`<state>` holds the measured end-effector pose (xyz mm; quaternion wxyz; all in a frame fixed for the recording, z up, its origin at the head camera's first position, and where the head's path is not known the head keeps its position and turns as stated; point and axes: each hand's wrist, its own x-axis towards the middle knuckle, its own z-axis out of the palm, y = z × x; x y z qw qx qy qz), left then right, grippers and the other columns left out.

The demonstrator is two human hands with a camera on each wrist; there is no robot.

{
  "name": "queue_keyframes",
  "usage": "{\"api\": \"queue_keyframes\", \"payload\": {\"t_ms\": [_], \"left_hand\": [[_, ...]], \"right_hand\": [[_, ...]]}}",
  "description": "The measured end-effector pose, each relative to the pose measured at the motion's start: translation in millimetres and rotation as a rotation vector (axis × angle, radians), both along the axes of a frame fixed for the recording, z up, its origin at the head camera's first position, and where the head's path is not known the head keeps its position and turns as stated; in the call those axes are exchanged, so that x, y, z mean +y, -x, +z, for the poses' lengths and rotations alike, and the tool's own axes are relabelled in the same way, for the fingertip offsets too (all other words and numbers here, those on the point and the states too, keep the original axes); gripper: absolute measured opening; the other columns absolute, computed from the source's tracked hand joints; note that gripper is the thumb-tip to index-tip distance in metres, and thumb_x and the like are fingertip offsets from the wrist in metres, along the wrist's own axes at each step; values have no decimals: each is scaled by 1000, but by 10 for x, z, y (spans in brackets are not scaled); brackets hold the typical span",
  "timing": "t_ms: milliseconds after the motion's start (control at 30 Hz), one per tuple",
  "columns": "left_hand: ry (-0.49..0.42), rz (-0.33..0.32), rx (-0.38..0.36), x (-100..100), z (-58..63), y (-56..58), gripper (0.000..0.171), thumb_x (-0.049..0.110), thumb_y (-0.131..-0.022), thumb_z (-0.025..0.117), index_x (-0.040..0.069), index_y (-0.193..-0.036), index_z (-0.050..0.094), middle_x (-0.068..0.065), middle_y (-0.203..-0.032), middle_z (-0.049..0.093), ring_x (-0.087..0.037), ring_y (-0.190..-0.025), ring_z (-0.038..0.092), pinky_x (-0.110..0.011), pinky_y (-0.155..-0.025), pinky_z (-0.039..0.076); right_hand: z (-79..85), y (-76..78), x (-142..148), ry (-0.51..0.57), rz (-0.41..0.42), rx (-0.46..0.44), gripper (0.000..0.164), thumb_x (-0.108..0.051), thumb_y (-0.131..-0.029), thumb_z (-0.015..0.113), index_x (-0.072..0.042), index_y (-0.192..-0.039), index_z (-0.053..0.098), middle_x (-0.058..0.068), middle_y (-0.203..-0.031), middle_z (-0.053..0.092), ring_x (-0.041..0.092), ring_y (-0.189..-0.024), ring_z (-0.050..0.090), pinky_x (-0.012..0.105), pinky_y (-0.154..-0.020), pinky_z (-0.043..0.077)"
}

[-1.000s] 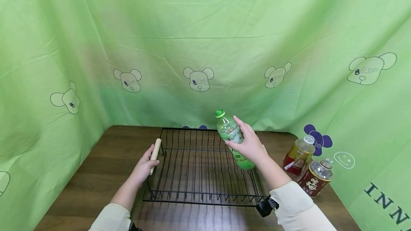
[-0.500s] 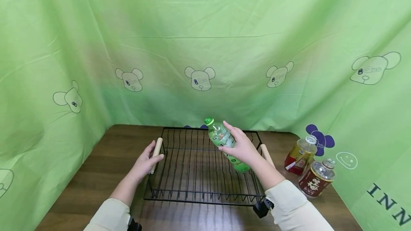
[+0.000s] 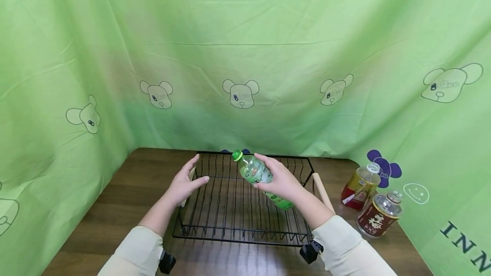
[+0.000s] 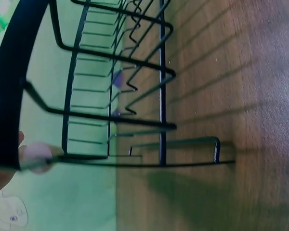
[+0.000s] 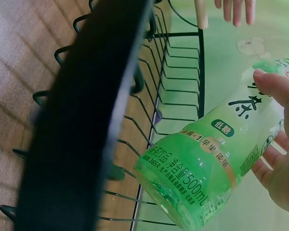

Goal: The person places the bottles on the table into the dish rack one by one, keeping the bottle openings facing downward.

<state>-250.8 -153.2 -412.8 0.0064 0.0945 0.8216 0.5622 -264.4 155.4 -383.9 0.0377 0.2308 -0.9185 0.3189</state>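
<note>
A green-labelled plastic drink bottle [image 3: 256, 171] with a green cap hangs tilted over the black wire dish rack [image 3: 245, 241], its cap end up and to the left. My right hand [image 3: 281, 182] grips it around the middle, thumb on the near side. The right wrist view shows the bottle's base [image 5: 168, 187] above the rack's wires. My left hand [image 3: 186, 185] is held over the rack's left end with thumb and fingers spread apart, partly covering the pale wooden handle [image 3: 192, 173]. Nothing is held in it.
A second wooden handle [image 3: 322, 191] lies along the rack's right end. To the right stand a bottle with a yellow and red label [image 3: 358, 188] and one with a dark brown label [image 3: 377, 216]. Green patterned cloth [image 3: 245, 63] hangs behind the wooden table [image 3: 134, 182].
My right hand has carried the bottle leftward and slightly down, tilting it further. My left hand has let go of the wooden handle and moved right, spreading its fingers.
</note>
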Motion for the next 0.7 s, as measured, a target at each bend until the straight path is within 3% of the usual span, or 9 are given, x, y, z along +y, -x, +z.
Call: {"api": "queue_keyframes", "payload": {"t_ms": [300,500,700], "left_hand": [[-97,-150,-27,285,29,99,82,13,-92,67,7,-157,16,-21,-161,20,-41,-148,23,-52,-119,24],[-113,-200,-31,469,56,89,86,13,-89,71,7,-157,18,-23,-160,22,-41,-145,30,-52,-115,32],[-87,-246,-36,553,30,60,86,16,-86,75,9,-156,24,-24,-155,31,-44,-123,55,-42,-94,54]], "right_hand": [[-41,-5,-99,-19,75,1,83,-17,-73,85,-14,-145,45,12,-130,60,24,-104,61,33,-75,53],[-47,-36,-164,-39,155,-6,80,-16,-72,86,-12,-142,48,10,-125,62,22,-104,61,33,-80,53],[-44,-85,-203,-85,177,-20,80,-17,-71,86,-15,-142,48,8,-132,59,23,-110,58,39,-86,52]]}}
